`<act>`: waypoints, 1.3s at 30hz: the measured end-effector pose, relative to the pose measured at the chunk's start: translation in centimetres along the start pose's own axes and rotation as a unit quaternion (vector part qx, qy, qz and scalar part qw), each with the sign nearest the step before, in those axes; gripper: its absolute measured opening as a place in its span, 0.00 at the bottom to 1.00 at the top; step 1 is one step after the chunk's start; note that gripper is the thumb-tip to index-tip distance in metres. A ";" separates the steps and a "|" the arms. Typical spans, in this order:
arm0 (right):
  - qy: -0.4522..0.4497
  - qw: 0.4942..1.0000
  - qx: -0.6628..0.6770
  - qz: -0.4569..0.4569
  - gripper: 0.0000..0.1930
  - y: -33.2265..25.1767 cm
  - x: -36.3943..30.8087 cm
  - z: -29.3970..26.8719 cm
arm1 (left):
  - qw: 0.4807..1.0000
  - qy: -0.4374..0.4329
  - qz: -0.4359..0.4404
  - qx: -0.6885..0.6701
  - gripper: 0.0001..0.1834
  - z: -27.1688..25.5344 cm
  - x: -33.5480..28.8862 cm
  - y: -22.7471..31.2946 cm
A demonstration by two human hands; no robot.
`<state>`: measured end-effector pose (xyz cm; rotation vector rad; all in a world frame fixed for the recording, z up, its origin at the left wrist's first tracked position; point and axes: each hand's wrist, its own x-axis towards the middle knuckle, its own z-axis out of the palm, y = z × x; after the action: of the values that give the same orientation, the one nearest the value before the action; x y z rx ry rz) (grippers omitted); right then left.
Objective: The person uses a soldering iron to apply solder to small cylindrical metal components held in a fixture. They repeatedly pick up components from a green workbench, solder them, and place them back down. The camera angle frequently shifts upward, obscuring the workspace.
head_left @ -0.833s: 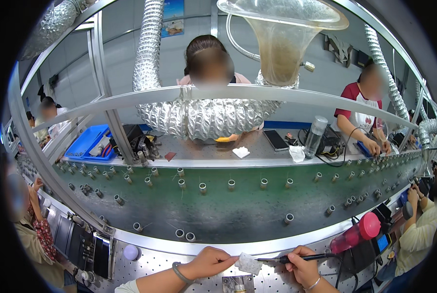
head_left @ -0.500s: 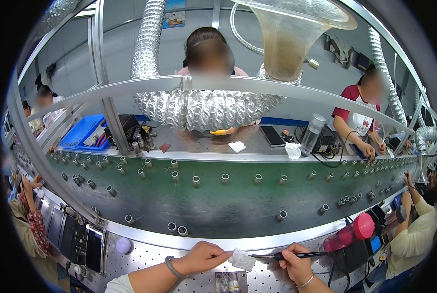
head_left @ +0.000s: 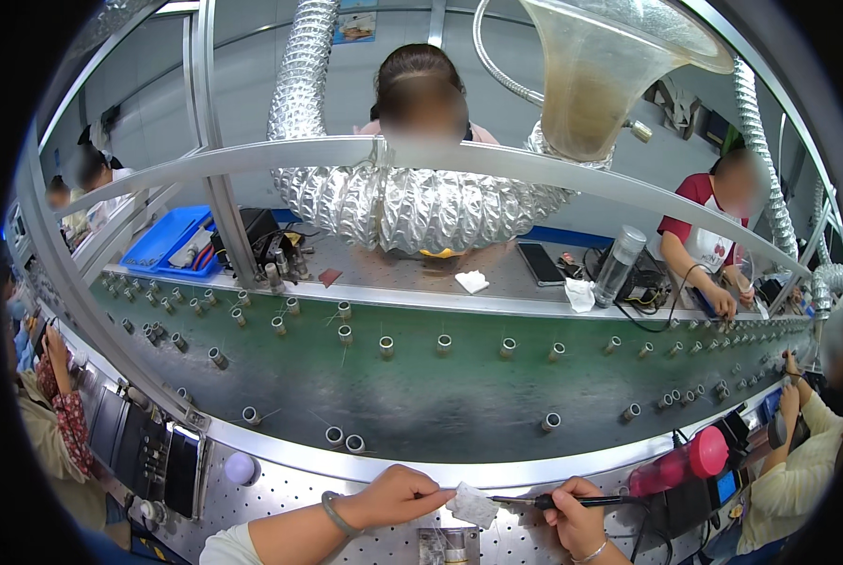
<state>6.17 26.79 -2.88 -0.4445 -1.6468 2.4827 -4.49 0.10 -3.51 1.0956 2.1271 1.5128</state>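
Note:
My left hand (head_left: 398,495) pinches the edge of a small whitish wipe (head_left: 473,507) between thumb and fingers. In my right hand (head_left: 578,520) is a soldering iron (head_left: 608,500) with a black handle, held like a pen and pointing left. Its thin tip reaches the right edge of the wipe; whether it presses on it I cannot tell. Just below the wipe, a metal fixture (head_left: 437,544) with a small cylindrical part (head_left: 454,556) stands on the perforated bench, partly cut off by the lower edge of the picture.
A green conveyor belt (head_left: 421,395) carrying several small metal cylinders runs beyond the bench. To my right are a pink-lidded bottle (head_left: 708,452) and a lit device (head_left: 725,486); to my left, a lilac round object (head_left: 240,468) and a dark tray (head_left: 184,471). Foil ducting (head_left: 431,207) hangs ahead; people sit around.
The whole scene sits slightly further right in the picture. Both hands keep their grips, and the iron's tip stays at the wipe. A person at the left edge has shifted their hands.

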 end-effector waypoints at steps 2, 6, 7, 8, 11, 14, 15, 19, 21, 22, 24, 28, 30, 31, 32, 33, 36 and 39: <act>0.000 1.000 0.003 -0.009 0.06 -0.1 0.0 0.1 | 1.000 -0.002 -0.002 -0.005 0.23 0.0 0.0 -0.2; -0.017 1.000 -0.023 0.002 0.07 -1.4 -0.5 1.9 | 1.000 -0.009 -0.016 -0.004 0.23 -0.1 0.0 0.0; -0.013 1.000 -0.021 -0.004 0.06 -1.2 -0.4 1.8 | 1.000 -0.009 -0.016 -0.009 0.24 0.0 0.0 -0.2; -0.012 1.000 -0.021 -0.005 0.06 -1.2 -0.4 1.8 | 1.000 -0.010 -0.013 -0.010 0.24 0.0 0.0 -0.3; -0.011 1.000 -0.019 -0.008 0.06 -1.3 -0.4 2.2 | 1.000 -0.009 -0.011 -0.017 0.24 -0.2 0.0 -0.4; -0.006 1.000 -0.018 -0.006 0.06 -1.5 -0.6 2.4 | 0.999 -0.008 -0.019 -0.028 0.24 0.0 -0.1 -0.2; -0.006 1.000 -0.022 -0.006 0.06 -1.6 -0.6 2.4 | 0.999 -0.009 -0.017 -0.026 0.24 -0.1 0.0 -0.2; -0.011 1.000 -0.023 -0.002 0.06 -1.7 -0.7 2.2 | 1.000 -0.001 -0.011 -0.013 0.23 0.0 0.2 -0.3; -0.014 0.999 -0.030 -0.001 0.06 -1.6 -0.5 1.8 | 1.000 0.004 -0.008 -0.010 0.23 -0.1 0.1 -0.2; -0.012 1.000 -0.029 0.000 0.06 -0.7 0.0 0.6 | 1.000 0.005 0.000 -0.013 0.24 -0.1 0.1 -0.3; -0.010 1.000 -0.025 0.012 0.07 1.3 0.9 -1.9 | 1.000 0.007 0.008 -0.012 0.24 -0.1 0.4 -0.3; -0.029 0.999 -0.009 -0.021 0.04 -0.8 -0.1 1.8 | 0.999 0.015 -0.009 0.039 0.26 -0.4 0.0 -0.4; 0.025 1.000 0.001 -0.004 0.10 0.6 0.3 -0.2 | 1.000 0.016 -0.007 0.023 0.27 -0.3 0.4 -0.4; 0.016 1.000 0.003 -0.019 0.10 1.0 0.4 -0.5 | 0.999 0.014 0.002 0.041 0.27 -0.2 0.4 -0.7; 0.003 0.999 0.008 -0.032 0.10 1.2 0.3 -0.9 | 0.999 0.023 0.006 0.038 0.27 -0.3 0.3 -0.3; -0.010 0.999 -0.002 -0.041 0.10 1.1 0.1 -0.9 | 0.999 0.027 0.018 0.023 0.25 -0.2 0.2 -0.4; -0.038 0.997 -0.017 -0.070 0.10 1.2 0.0 -0.6 | 0.999 0.034 0.032 0.011 0.24 0.0 -0.1 -0.4; -0.046 0.997 -0.026 -0.062 0.09 1.0 0.3 -0.3 | 0.998 0.042 0.023 0.030 0.24 0.1 -0.3 -0.7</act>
<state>6.00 26.77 -3.98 -0.2296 -1.7194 2.4078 -4.53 -0.15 -4.18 1.1281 2.2304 1.5508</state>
